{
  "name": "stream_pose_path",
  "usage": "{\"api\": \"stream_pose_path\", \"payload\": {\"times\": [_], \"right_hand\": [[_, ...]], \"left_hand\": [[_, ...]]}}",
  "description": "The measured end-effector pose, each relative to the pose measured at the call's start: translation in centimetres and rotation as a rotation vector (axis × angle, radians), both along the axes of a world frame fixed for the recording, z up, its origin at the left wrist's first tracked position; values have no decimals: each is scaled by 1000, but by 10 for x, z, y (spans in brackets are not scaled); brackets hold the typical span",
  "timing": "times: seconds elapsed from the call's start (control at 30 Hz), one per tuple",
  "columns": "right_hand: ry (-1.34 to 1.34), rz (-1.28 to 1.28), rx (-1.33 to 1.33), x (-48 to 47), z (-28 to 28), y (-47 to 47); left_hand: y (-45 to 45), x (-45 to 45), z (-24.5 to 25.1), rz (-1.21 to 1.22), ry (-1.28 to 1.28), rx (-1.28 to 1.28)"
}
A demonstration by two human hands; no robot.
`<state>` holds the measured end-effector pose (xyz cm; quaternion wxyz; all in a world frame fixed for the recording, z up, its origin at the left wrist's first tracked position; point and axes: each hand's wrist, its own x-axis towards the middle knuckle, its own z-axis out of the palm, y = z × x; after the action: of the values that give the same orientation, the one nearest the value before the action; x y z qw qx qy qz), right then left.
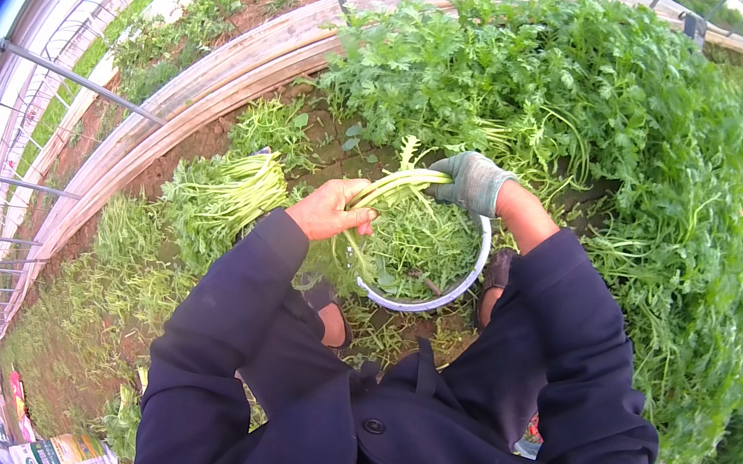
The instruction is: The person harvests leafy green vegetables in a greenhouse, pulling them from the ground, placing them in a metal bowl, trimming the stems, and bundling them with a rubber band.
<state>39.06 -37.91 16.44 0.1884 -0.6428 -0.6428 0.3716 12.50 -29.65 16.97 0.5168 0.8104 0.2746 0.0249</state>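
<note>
Between my hands runs a small bunch of pale green leafy stems [399, 184], probably garland chrysanthemum, bent in a slight arch. My bare left hand [328, 209] grips one end of it, and leaves hang below that hand. At the other end, my right hand [473, 181], in a grey-green knit glove, has its fingers closed around the stems; its fingertips are partly hidden. Under both hands stands a round tub with a white rim [480, 249], holding loose green leaves [424, 247]. A bundle of cut greens [231, 199] lies left of my left hand, stem ends facing up and right.
Dense standing greens [570, 81] fill the far side and the right. My shoes [498, 270] flank the tub. Leaf scraps [114, 293] cover the soil at left. A plastic-sheeted greenhouse wall with metal poles [82, 77] curves along the left; printed bags [63, 453] lie at lower left.
</note>
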Motion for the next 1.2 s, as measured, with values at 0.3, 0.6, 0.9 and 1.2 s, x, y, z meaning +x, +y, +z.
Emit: {"api": "stream_pose_path", "payload": {"times": [0.3,0.6,0.9,1.2], "right_hand": [[322,138,36,-20,-22,15],[-545,-370,11,0,-50,76],[244,-503,127,-49,-30,66],[348,-274,27,-67,-35,77]], "left_hand": [[2,-4,-27,-51,-116,1237],[13,-7,-45,232,-276,984],[43,-6,-65,617,-287,15],[24,3,-57,452,-375,266]]}}
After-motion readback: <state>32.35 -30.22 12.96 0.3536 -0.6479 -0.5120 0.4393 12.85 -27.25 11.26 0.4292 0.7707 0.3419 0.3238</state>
